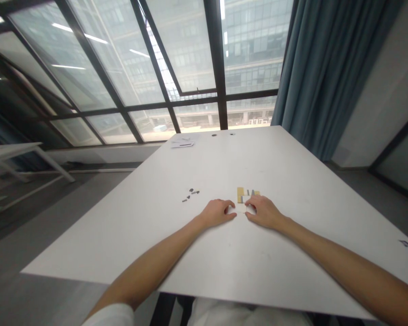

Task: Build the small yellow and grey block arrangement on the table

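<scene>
My left hand (218, 212) and my right hand (263, 211) rest close together on a large white table (292, 181), fingers curled inward, fingertips almost meeting. Something small and pale seems to lie between the fingertips, too small to tell what. Just beyond my right hand lies a small flat build of yellow and grey bricks (245, 194). A few tiny dark pieces (191, 194) are scattered left of my left hand.
White papers (182, 142) lie near the table's far edge, beside two small round holes. Big windows with dark frames stand behind the table, a blue curtain (326, 68) hangs at the right. Another white table (10, 151) stands at far left.
</scene>
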Demonstrator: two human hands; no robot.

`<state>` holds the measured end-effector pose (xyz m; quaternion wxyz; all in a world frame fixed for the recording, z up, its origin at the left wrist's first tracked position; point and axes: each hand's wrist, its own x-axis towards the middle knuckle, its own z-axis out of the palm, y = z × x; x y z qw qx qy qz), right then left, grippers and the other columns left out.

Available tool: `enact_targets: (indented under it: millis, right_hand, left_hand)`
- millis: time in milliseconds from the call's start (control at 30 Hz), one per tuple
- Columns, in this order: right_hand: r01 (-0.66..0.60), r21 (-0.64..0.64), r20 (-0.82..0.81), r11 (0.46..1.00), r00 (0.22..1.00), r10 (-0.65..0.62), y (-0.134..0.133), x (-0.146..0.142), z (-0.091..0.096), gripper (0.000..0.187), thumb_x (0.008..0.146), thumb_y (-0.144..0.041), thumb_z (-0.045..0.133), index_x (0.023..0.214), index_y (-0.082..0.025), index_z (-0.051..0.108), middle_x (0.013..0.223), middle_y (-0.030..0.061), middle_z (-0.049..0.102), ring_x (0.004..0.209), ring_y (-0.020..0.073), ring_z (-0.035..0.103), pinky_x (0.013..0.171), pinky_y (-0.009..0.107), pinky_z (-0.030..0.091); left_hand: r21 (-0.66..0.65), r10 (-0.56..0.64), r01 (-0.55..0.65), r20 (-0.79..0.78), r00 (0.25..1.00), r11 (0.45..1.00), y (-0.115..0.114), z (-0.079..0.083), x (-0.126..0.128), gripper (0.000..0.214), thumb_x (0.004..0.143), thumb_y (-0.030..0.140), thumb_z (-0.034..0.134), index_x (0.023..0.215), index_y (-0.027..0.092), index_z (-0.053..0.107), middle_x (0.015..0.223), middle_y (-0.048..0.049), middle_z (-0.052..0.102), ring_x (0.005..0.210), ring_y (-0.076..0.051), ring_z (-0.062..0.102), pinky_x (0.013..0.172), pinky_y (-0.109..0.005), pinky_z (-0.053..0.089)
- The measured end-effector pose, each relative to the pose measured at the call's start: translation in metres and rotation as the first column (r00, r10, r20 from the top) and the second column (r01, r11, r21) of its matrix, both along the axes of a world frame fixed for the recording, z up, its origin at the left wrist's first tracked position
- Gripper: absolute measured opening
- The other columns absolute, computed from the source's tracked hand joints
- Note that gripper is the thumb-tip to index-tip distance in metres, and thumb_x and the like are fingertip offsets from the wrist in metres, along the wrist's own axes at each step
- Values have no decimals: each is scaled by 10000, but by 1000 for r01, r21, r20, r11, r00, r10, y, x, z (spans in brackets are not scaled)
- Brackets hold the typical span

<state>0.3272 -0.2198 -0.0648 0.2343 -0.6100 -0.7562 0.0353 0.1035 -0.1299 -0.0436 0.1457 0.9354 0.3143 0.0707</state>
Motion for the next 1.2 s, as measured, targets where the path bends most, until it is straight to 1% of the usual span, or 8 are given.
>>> enact_targets:
  millis: [233,400,567,867,1200]
  right_hand:
    - [-16,31,51,999,999,14,-2,-1,4,174,819,-281,699,964,-189,729,849,45,672,806,193,590,764,303,415]
    - [58,5,75,998,995,-58,-4,-3,3,129,832,-300,693,884,-188,730,838,50,682,810,196,611,759,300,424]
    - [105,-26,76,994,992,-102,-2,-4,-2,163,841,-343,690,883,-195,742,843,51,703,818,202,628,752,296,424]
    - [93,-26,40,995,995,-92,-3,-5,-1,158,854,-323,663,879,-193,751,826,44,706,796,192,624,725,288,417]
    - [74,-38,18,997,997,-74,-1,-2,-6,154,844,-324,668,893,-204,750,827,32,700,780,182,614,716,279,408]
  left_hand:
    - [-32,-2,2,11,1000,999,-1,1,0,315,864,430,652,1108,244,727,768,10,716,701,-152,639,683,-245,433]
    - [-43,3,-2,25,1000,999,-1,2,0,339,865,427,646,1135,240,733,768,7,717,705,-149,642,689,-242,439]
    - [-75,17,-16,22,1000,997,1,-1,1,375,856,436,647,1162,242,744,770,4,723,700,-147,642,664,-237,434]
    - [-84,25,-22,26,999,996,1,1,1,396,846,435,646,1175,240,750,770,2,729,693,-147,639,666,-238,431]
    - [-92,18,-16,27,999,996,1,2,1,395,845,427,657,1180,239,752,785,-3,734,707,-150,647,684,-236,446]
